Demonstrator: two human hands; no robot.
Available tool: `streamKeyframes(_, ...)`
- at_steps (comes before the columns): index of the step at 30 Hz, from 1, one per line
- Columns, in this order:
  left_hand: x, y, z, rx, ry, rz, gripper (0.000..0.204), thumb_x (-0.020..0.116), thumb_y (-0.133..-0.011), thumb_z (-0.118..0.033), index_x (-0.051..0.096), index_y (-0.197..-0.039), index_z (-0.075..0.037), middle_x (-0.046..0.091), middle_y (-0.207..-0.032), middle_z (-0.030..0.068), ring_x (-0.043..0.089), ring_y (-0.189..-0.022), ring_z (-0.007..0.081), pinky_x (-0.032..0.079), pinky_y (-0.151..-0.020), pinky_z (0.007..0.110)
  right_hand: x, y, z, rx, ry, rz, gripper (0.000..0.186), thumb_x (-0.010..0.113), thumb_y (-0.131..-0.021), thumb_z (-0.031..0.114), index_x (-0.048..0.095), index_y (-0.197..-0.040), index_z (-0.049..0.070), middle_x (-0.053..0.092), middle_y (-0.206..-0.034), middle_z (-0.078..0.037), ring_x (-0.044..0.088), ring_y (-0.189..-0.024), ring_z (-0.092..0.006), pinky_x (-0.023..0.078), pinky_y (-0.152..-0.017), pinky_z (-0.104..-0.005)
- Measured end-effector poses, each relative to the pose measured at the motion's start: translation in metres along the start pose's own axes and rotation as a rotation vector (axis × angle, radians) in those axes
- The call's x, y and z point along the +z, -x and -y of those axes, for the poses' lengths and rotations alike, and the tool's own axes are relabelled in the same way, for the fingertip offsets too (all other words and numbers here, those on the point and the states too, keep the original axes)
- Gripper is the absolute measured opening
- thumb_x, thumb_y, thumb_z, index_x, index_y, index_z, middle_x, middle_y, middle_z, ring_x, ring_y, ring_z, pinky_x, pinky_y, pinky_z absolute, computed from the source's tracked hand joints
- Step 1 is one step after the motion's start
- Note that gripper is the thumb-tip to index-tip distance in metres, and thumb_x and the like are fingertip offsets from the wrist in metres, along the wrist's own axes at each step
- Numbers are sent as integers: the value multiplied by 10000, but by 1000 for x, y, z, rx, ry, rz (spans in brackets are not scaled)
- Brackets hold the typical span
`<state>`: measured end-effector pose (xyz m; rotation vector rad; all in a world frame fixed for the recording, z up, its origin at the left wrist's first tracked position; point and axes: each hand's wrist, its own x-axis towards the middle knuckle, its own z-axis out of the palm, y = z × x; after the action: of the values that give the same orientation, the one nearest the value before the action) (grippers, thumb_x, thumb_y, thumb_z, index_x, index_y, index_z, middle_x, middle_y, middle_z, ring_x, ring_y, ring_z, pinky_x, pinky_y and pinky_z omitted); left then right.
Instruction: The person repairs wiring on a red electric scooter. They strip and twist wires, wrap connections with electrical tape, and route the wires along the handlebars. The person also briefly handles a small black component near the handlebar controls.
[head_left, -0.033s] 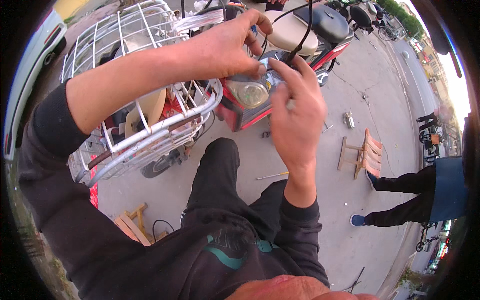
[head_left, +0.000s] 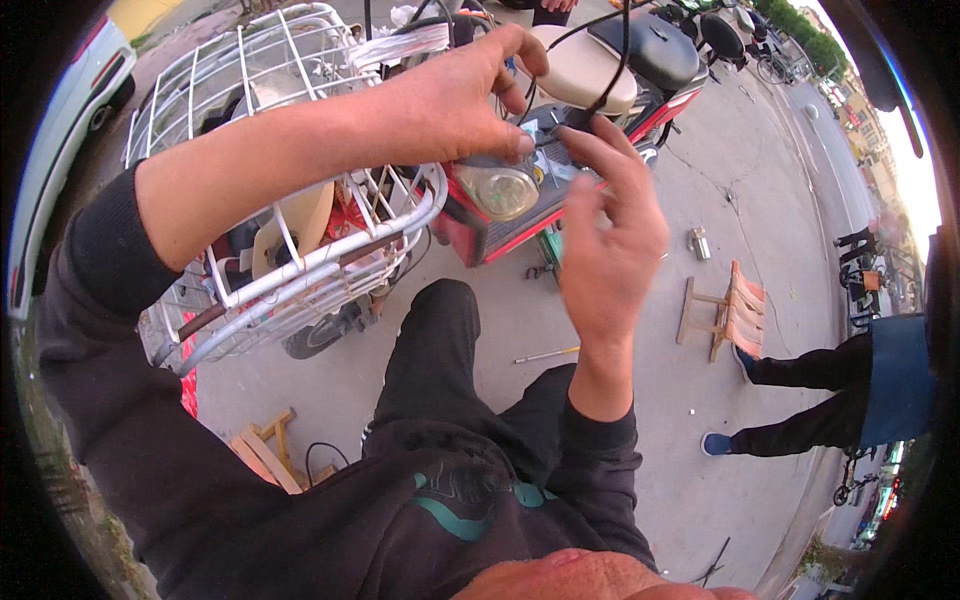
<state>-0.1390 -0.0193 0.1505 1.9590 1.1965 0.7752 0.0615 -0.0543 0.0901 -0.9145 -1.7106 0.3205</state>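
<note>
My left hand (head_left: 470,110) reaches across the white wire basket (head_left: 260,295), its curled fingers among black cables (head_left: 624,50) above a clear headlight (head_left: 497,188) on a red and black scooter (head_left: 520,233). Its thumb is at a small part by the headlight; what it grips is unclear. My right hand (head_left: 615,240), blurred, is right of the headlight, fingertips bent at the dark cables below the beige seat (head_left: 575,60); what they hold, if anything, cannot be made out.
A wooden folding stool (head_left: 738,310), a metal cylinder (head_left: 698,242) and a long tool (head_left: 545,355) lie or stand on the pavement. Another person's legs (head_left: 820,360) are at the right. A second stool (head_left: 262,452) is at lower left. A white vehicle (head_left: 75,120) is at far left.
My right hand has moved slightly right and down, its fingertips shifting along by the cables. My left hand has barely moved.
</note>
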Motion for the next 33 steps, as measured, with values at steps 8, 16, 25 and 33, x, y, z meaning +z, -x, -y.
streamKeyframes(8,-5,-4,-3,30,-37,135,233,665,-921,-18,612,-1142,34,652,-1062,63,682,-929,125,560,-861,275,3,-20,-49,102,-576,190,535,675,-899,48,551,-1419,23,615,-1390,-105,566,-1301,-218,459,-1035,-368)
streamKeyframes(16,-3,-2,-3,42,-31,138,250,619,-930,-11,655,-1177,-1,674,-997,25,649,-904,101,540,-869,280,13,-24,-53,99,-559,216,365,748,-897,104,684,-1237,-13,748,-1092,-78,671,-1003,-152,512,-935,-324)
streamKeyframes(25,6,0,-4,165,-261,-5,265,691,-991,-152,596,-1178,9,693,-938,114,655,-878,135,540,-782,328,-9,-23,-19,225,-154,302,235,717,-934,36,687,-1149,-54,712,-970,-17,623,-849,-64,518,-777,-234)
streamKeyframes(33,-1,-2,-15,168,-283,89,296,591,-1024,-246,636,-1016,46,681,-921,252,674,-866,406,510,-771,449,-5,-23,-22,335,-664,311,274,694,-968,106,695,-1152,-97,730,-974,-65,638,-840,-80,535,-742,-255)
